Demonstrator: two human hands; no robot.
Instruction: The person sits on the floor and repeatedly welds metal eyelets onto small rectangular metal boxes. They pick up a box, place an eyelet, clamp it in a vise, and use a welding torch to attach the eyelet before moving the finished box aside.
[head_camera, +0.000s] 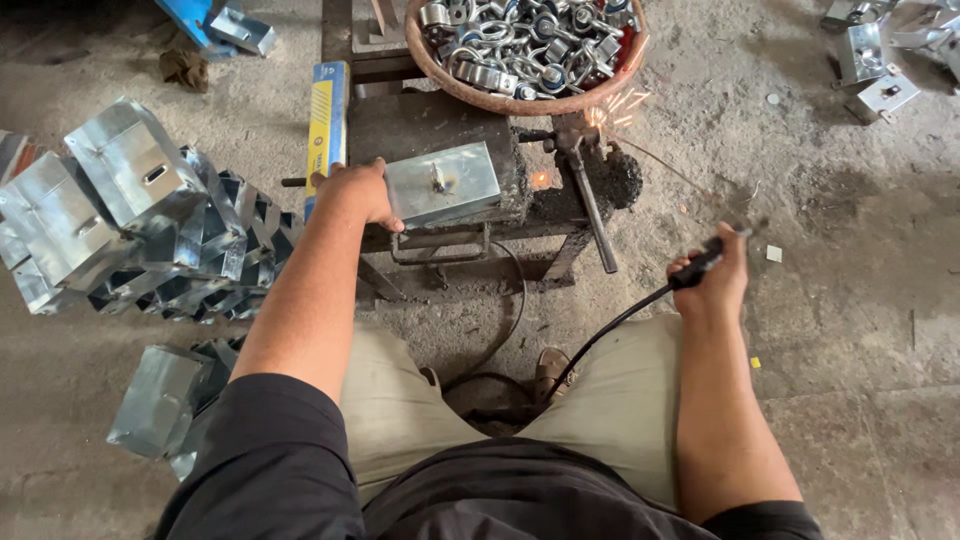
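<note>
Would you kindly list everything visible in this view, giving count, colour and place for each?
Metal box on stand: one, silver, centre, with a burn mark on top.
Work stand: one, blackened, centre.
Basket of ring fittings: one, reddish rim, silver contents, top centre.
Stacked metal boxes: many, silver, left.
More metal boxes: several, silver, top right.
Flat packet: one, yellow and blue, left of stand.
Sparks: orange, below the basket.
Cable: one, black, running from right hand.
Left hand: resting against the box.
Right hand: gripping a black electrode holder.
</note>
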